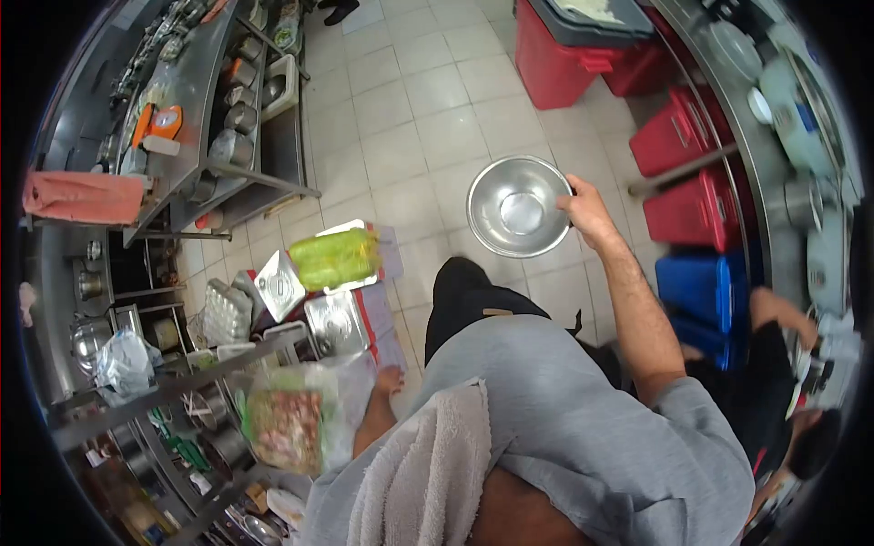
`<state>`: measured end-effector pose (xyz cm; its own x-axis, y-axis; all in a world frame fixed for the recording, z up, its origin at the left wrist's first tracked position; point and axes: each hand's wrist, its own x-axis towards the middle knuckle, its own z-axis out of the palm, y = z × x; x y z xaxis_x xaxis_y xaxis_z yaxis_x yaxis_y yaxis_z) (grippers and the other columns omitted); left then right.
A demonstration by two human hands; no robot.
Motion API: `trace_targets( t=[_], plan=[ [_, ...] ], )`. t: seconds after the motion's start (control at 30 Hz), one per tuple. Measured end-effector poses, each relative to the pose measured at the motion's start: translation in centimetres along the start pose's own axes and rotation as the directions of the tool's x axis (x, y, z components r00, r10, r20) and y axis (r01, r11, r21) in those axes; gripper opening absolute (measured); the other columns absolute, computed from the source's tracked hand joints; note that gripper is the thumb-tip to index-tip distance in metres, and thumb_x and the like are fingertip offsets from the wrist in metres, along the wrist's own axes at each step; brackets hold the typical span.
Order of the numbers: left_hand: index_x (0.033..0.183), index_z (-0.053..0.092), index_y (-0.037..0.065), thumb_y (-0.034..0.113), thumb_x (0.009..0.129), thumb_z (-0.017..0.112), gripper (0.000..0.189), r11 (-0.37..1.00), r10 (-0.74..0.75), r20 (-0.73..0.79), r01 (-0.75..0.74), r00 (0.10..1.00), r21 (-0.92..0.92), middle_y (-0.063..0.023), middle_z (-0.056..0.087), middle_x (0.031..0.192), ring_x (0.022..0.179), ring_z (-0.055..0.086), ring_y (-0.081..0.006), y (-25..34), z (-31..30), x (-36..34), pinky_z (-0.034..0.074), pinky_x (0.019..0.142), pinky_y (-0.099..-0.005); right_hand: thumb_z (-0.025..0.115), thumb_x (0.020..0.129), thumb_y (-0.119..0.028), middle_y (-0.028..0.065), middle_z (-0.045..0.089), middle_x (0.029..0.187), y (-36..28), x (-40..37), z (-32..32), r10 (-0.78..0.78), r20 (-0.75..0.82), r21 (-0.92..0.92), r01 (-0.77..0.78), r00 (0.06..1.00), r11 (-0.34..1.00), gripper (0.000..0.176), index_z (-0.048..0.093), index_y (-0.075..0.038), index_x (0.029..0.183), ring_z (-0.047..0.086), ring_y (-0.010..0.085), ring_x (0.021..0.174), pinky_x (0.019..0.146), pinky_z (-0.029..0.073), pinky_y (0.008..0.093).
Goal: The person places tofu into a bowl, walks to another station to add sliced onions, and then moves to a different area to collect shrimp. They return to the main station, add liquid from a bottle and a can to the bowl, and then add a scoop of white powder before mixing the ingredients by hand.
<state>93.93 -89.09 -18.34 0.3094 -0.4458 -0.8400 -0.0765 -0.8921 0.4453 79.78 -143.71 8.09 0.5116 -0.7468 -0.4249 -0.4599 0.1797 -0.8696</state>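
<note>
A round stainless steel mixing bowl [520,207] hangs over the tiled floor, its hollow facing up with nothing inside. My right hand [587,214] grips it by the right rim, thumb over the edge. Lower down on the left is my left hand [391,380], small in view beside my body, with nothing visible in it and its fingers seeming loosely apart. Closest to that hand are a steel container lid [339,325] and a clear plastic bag of chopped meat pieces [284,428]. Beyond the lid, a bag of green produce [335,258] lies on a white tray.
Steel shelving with pots and an orange scale [167,121] runs along the left. Red bins [564,55] and a blue bin [696,291] line the right, under a counter [774,155] holding pans. Another person in dark clothes [756,391] stands close behind on the right.
</note>
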Motion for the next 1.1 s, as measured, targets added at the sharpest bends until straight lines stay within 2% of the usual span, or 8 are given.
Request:
trace_targets(
  t=[0.17, 0.27, 0.33, 0.37, 0.63, 0.83, 0.87, 1.1],
  plan=[
    [0.093, 0.055, 0.010, 0.018, 0.079, 0.049, 0.018, 0.587, -0.711, -0.038, 0.562, 0.702, -0.583, -0.0050, 0.057, 0.082, 0.063, 0.056, -0.0218, 3.8, -4.7, 8.2, 0.044, 0.049, -0.0376, 0.049, 0.071, -0.001, 0.0106, 0.056, 0.078, -7.4, 16.8, 2.4, -0.010, 0.110, 0.080, 0.001, 0.994, 0.997, 0.027, 0.053, 0.003, 0.097, 0.055, 0.0176, 0.063, 0.049, 0.045, 0.0304],
    [0.080, 0.057, 0.003, 0.016, 0.077, 0.049, 0.016, 0.581, 0.648, -0.156, -0.352, 0.745, 0.733, -0.0116, 0.057, 0.074, 0.060, 0.057, -0.0242, 8.8, -14.1, 23.4, 0.046, 0.052, -0.0385, 0.049, 0.071, 0.000, 0.0111, 0.056, 0.077, -13.2, 24.7, 3.0, 0.006, 0.108, -0.006, -0.005, 0.994, 1.000, 0.027, 0.053, 0.004, 0.097, 0.056, 0.0178, 0.064, 0.049, 0.047, 0.0306],
    [0.075, 0.058, 0.003, 0.026, 0.076, 0.051, 0.024, 0.984, -0.166, -0.239, 0.144, 0.957, -0.105, -0.0135, 0.059, 0.070, 0.063, 0.058, -0.0269, 27.3, -24.7, 26.0, 0.046, 0.057, -0.0374, 0.051, 0.068, -0.003, 0.0040, 0.052, 0.072, -16.8, 29.8, 3.0, 0.022, 0.084, 0.013, -0.023, 0.996, 1.000, 0.021, 0.054, -0.002, 0.088, 0.048, 0.0113, 0.060, 0.049, 0.038, 0.0259],
    [0.074, 0.058, 0.003, 0.027, 0.076, 0.051, 0.025, 0.700, 0.571, -0.097, -0.421, 0.815, 0.577, -0.0131, 0.060, 0.067, 0.064, 0.058, -0.0242, 30.8, -29.6, 30.4, 0.045, 0.057, -0.0354, 0.051, 0.067, -0.003, 0.0035, 0.052, 0.072, -18.5, 32.4, 2.8, 0.015, 0.083, 0.008, -0.015, 0.996, 1.000, 0.021, 0.055, -0.002, 0.088, 0.048, 0.0111, 0.061, 0.049, 0.038, 0.0252],
    [0.099, 0.057, 0.000, 0.014, 0.084, 0.050, 0.021, 0.733, 0.467, -0.560, -0.654, 0.684, -0.187, -0.0058, 0.061, 0.084, 0.075, 0.057, -0.0127, 73.1, -51.6, 42.0, 0.044, 0.062, -0.0256, 0.050, 0.068, -0.001, 0.0103, 0.059, 0.079, -27.0, 58.6, 3.0, -0.096, 0.120, -0.031, 0.100, 0.988, 0.995, 0.029, 0.056, 0.003, 0.096, 0.054, 0.0152, 0.068, 0.057, 0.044, 0.0293],
    [0.085, 0.061, 0.004, 0.021, 0.080, 0.047, 0.023, 1.000, 0.028, -0.369, -0.029, 0.929, 0.003, -0.0162, 0.062, 0.086, 0.081, 0.060, -0.0302, 59.3, -50.4, 54.3, 0.047, 0.071, -0.0410, 0.051, 0.068, -0.003, 0.0098, 0.057, 0.075, -38.5, 76.3, 4.6, -0.103, 0.193, -0.114, 0.126, 0.976, 0.985, 0.031, 0.056, 0.001, 0.099, 0.054, 0.0161, 0.065, 0.051, 0.044, 0.0294],
    [0.076, 0.063, 0.006, 0.020, 0.077, 0.048, 0.021, 0.719, 0.453, -0.208, -0.218, 0.867, 0.660, -0.0148, 0.063, 0.079, 0.076, 0.061, -0.0290, 54.6, -49.5, 54.5, 0.048, 0.067, -0.0411, 0.051, 0.069, -0.004, 0.0093, 0.057, 0.075, -40.7, 79.6, 4.7, -0.091, 0.223, -0.133, 0.123, 0.970, 0.983, 0.031, 0.056, 0.000, 0.100, 0.054, 0.0161, 0.064, 0.051, 0.044, 0.0293],
    [0.077, 0.065, 0.009, 0.022, 0.074, 0.053, 0.018, 0.500, 0.594, 0.119, -0.481, 0.795, 0.720, -0.0082, 0.064, 0.077, 0.071, 0.061, -0.0223, 56.3, -61.7, 62.2, 0.048, 0.063, -0.0392, 0.051, 0.070, -0.004, 0.0084, 0.056, 0.074, -50.8, 102.5, 5.8, -0.137, 0.211, -0.040, 0.148, 0.968, 0.988, 0.030, 0.055, 0.001, 0.099, 0.052, 0.0149, 0.064, 0.050, 0.043, 0.0290]
  ],
)
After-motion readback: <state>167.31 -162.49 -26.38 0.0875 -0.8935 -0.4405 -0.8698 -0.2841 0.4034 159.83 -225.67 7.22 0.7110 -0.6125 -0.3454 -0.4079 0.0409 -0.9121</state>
